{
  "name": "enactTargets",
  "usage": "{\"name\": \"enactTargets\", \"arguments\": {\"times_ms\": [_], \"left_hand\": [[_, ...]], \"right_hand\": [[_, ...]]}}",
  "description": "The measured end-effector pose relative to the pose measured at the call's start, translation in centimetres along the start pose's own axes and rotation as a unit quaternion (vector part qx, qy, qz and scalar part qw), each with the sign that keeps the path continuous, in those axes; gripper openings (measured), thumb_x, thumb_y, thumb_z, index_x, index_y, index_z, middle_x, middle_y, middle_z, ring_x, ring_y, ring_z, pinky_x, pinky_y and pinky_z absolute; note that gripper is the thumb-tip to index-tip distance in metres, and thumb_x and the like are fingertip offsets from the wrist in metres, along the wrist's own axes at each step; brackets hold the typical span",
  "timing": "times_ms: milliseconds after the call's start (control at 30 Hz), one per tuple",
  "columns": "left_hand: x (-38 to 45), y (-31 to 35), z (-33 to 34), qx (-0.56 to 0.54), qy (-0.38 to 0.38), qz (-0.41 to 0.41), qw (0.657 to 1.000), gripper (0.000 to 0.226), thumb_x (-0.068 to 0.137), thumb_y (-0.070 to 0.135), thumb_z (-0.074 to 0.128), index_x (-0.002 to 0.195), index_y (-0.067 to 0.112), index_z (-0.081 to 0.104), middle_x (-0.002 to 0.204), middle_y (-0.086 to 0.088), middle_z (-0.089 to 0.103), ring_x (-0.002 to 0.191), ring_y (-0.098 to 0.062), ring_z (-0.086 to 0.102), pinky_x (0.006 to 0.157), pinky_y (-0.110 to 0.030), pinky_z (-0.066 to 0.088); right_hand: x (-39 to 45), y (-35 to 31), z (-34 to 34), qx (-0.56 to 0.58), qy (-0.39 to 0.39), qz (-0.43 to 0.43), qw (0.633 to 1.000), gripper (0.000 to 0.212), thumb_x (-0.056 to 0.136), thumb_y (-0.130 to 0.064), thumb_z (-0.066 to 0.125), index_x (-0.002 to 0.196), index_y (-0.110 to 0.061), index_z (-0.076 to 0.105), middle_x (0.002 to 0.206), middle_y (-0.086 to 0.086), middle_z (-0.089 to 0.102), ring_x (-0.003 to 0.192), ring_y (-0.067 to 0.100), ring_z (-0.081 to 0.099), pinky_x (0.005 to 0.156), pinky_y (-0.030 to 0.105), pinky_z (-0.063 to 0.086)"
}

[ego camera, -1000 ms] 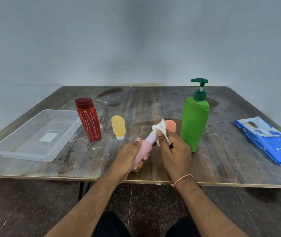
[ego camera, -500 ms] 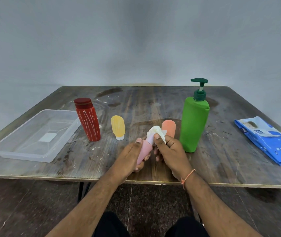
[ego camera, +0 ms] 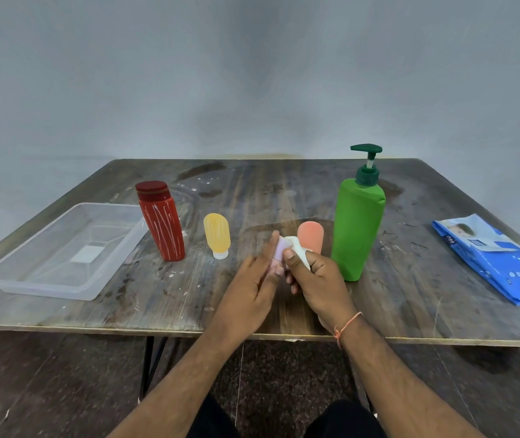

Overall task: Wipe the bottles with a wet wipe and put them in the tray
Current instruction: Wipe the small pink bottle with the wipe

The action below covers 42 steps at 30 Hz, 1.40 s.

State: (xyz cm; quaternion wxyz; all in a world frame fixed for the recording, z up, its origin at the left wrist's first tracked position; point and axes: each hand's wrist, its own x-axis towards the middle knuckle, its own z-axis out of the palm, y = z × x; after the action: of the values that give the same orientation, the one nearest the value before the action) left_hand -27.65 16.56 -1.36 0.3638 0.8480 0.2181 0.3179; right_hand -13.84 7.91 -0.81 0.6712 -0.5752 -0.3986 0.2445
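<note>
My left hand holds a small pink bottle above the table's front middle, and most of the bottle is hidden behind my fingers. My right hand pinches a white wet wipe against the bottle's upper end. Standing on the table are a red bottle, a small yellow bottle, a small orange bottle just behind my hands, and a tall green pump bottle. The clear plastic tray sits at the left with nothing in it.
A blue pack of wet wipes lies at the right side of the worn wooden table. The green pump bottle stands close to my right hand. A grey wall rises behind the table.
My right hand has slid the wipe down along the pink bottle toward my left hand. Both hands have shifted slightly lower and closer together.
</note>
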Motion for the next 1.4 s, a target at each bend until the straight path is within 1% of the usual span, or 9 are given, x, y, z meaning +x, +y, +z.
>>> {"name": "enactTargets", "arguments": {"times_ms": [133,300,567,800,900,1000,1167,1267,1400], "left_hand": [[0.0,-0.5,-0.1,-0.047,0.009,-0.005,0.999,0.063,0.108,0.037,0.054,0.156,0.065,0.024,0.111,0.006,0.056,0.103,-0.005,0.060,0.095,-0.015,0.046],[0.1,-0.8,-0.3,-0.074,0.043,-0.011,0.996,0.064,0.102,0.026,0.069,0.150,0.060,0.044,0.109,-0.001,0.058,0.095,-0.006,0.060,0.087,-0.010,0.045],[0.0,-0.9,-0.4,-0.065,0.080,-0.031,0.994,0.062,0.098,0.021,0.075,0.148,0.051,0.055,0.107,-0.002,0.056,0.091,-0.002,0.058,0.084,-0.008,0.045],[-0.1,-0.1,-0.5,-0.120,0.050,-0.058,0.990,0.053,0.102,0.023,0.068,0.149,0.045,0.055,0.139,0.029,0.064,0.126,0.007,0.061,0.108,-0.025,0.048],[-0.1,-0.4,-0.5,-0.128,0.050,-0.065,0.988,0.050,0.102,0.036,0.063,0.149,0.051,0.053,0.135,0.026,0.068,0.110,0.005,0.067,0.100,-0.031,0.054],[0.0,-0.7,-0.4,-0.133,0.036,-0.073,0.988,0.044,0.107,0.043,0.055,0.149,0.056,0.049,0.106,0.004,0.077,0.071,-0.010,0.060,0.073,-0.042,0.058],[-0.5,0.6,-0.6,-0.155,-0.020,-0.072,0.985,0.048,0.111,0.055,0.029,0.129,0.029,0.065,0.076,-0.008,0.073,0.052,-0.011,0.056,0.052,-0.036,0.050],[-0.7,1.1,-0.6,-0.167,-0.054,-0.088,0.981,0.050,0.113,0.048,0.021,0.159,0.038,0.037,0.071,-0.007,0.072,0.054,-0.003,0.058,0.054,-0.017,0.045],[-0.7,1.3,-1.3,-0.189,-0.094,-0.101,0.972,0.052,0.113,0.050,0.018,0.165,0.047,0.018,0.064,-0.007,0.062,0.050,-0.005,0.052,0.049,-0.022,0.041]], "right_hand": [[0.2,0.5,0.1,-0.013,-0.012,-0.011,1.000,0.049,0.098,-0.049,0.072,0.084,-0.002,0.072,0.076,0.030,0.068,0.057,0.020,0.053,0.060,0.034,0.044],[0.0,0.2,0.1,-0.008,-0.020,-0.001,1.000,0.036,0.097,-0.037,0.071,0.078,-0.006,0.074,0.065,0.005,0.069,0.055,0.015,0.055,0.056,0.024,0.046],[0.1,0.6,0.1,-0.056,0.002,-0.020,0.998,0.030,0.098,-0.025,0.076,0.072,-0.010,0.075,0.061,0.004,0.069,0.051,0.011,0.055,0.056,0.023,0.046],[0.1,0.7,0.2,-0.074,-0.010,-0.025,0.997,0.039,0.097,-0.039,0.075,0.067,-0.015,0.071,0.059,0.008,0.067,0.053,0.014,0.057,0.058,0.031,0.046],[-0.1,0.3,0.2,-0.062,-0.024,-0.019,0.998,0.040,0.096,-0.045,0.071,0.066,-0.018,0.070,0.057,0.004,0.065,0.053,0.012,0.055,0.059,0.028,0.045],[0.0,0.3,0.2,-0.053,-0.034,-0.019,0.998,0.046,0.098,-0.049,0.069,0.069,-0.014,0.069,0.063,0.017,0.066,0.055,0.016,0.055,0.060,0.032,0.045],[-0.3,-0.2,0.0,0.001,-0.069,-0.002,0.998,0.048,0.103,-0.034,0.067,0.069,-0.001,0.061,0.057,0.020,0.062,0.052,0.023,0.052,0.056,0.030,0.042],[-0.3,-0.2,-0.2,0.010,-0.067,0.014,0.998,0.046,0.098,-0.038,0.070,0.066,-0.007,0.062,0.055,0.014,0.058,0.051,0.019,0.047,0.055,0.029,0.039],[-0.1,-0.5,-0.5,0.030,-0.086,0.043,0.995,0.039,0.092,-0.041,0.073,0.071,-0.009,0.065,0.059,0.004,0.055,0.054,0.014,0.045,0.056,0.024,0.040]]}}
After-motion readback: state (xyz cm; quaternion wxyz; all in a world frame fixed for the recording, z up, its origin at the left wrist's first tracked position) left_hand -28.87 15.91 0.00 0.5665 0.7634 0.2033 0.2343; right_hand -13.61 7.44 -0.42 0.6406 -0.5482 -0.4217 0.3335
